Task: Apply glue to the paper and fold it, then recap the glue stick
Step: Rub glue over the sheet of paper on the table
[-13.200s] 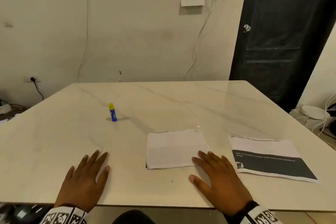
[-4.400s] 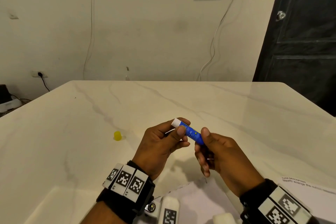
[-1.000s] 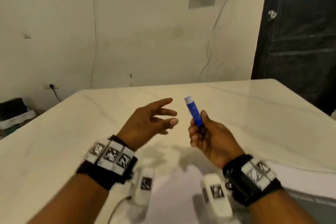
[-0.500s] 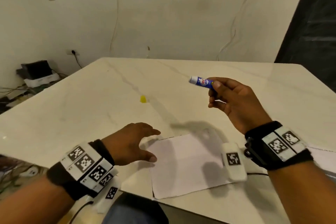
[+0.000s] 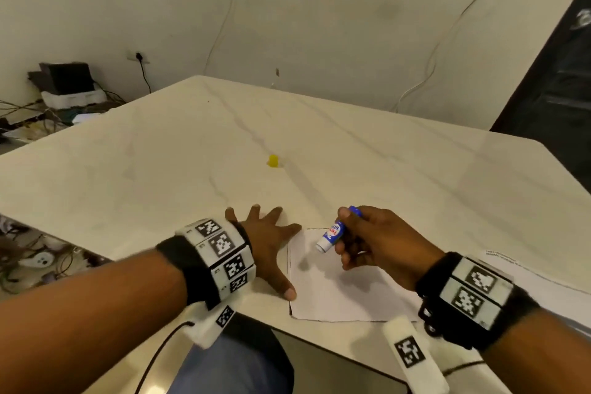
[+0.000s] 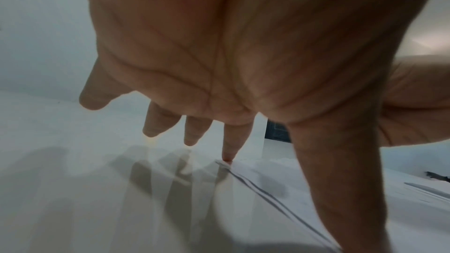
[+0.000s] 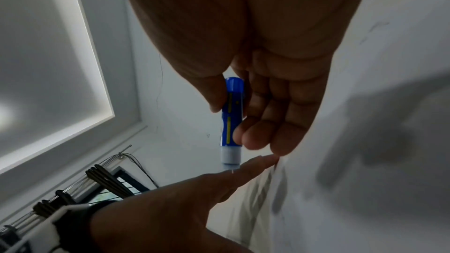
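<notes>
A white folded paper (image 5: 339, 291) lies at the table's near edge. My left hand (image 5: 268, 243) is spread flat beside its left edge, index finger and thumb touching that edge; the left wrist view shows a fingertip (image 6: 227, 158) on the paper's corner (image 6: 246, 168). My right hand (image 5: 367, 240) grips the uncapped blue glue stick (image 5: 334, 233), white tip pointing down at the paper's far left part, just above it. In the right wrist view the glue stick (image 7: 231, 122) sits between thumb and fingers. The yellow cap (image 5: 273, 160) stands alone further out on the table.
The pale marble table (image 5: 160, 163) stretches far ahead. A second printed sheet (image 5: 524, 272) lies right of my right wrist. A dark door (image 5: 556, 89) stands at the right, cables and boxes (image 5: 64, 86) on the floor at the left.
My right hand came down and turned the glue stick tip-down over the paper. My left hand flattened and spread against the paper's left edge.
</notes>
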Action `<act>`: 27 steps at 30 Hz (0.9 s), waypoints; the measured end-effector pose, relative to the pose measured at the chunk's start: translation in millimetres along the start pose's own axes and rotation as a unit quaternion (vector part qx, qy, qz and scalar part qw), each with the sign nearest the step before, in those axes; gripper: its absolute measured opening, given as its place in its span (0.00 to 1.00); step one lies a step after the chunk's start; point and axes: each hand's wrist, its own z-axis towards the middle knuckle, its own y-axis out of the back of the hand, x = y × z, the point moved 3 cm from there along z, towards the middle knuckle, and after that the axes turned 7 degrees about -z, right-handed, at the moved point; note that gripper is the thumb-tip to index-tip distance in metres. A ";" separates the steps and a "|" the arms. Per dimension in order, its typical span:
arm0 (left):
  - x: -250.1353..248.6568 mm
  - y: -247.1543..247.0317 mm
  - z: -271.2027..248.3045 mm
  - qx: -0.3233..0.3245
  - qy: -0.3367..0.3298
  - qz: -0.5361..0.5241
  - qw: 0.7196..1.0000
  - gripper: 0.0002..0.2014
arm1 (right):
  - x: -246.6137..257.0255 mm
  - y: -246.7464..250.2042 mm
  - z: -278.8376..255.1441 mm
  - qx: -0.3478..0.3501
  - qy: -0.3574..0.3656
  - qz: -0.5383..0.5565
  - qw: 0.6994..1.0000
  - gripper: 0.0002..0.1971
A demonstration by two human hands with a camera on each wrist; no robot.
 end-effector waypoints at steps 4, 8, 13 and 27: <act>-0.6 14.5 2.1 0.014 0.008 -0.004 1.000 0.59 | 13.1 -10.4 20.3 -0.017 -0.002 -0.025 1.000 0.17; 5.7 14.3 3.1 0.015 0.001 -0.022 1.000 0.60 | 16.1 -15.9 36.4 -0.047 -0.016 -0.095 0.994 0.13; 9.5 8.7 1.3 -0.001 -0.025 -0.021 0.999 0.60 | 21.6 -22.4 45.1 -0.093 0.007 -0.171 0.981 0.10; 13.9 2.9 11.3 -0.003 -0.022 0.004 1.000 0.61 | 22.3 -32.1 53.7 -0.132 0.047 -0.322 0.936 0.12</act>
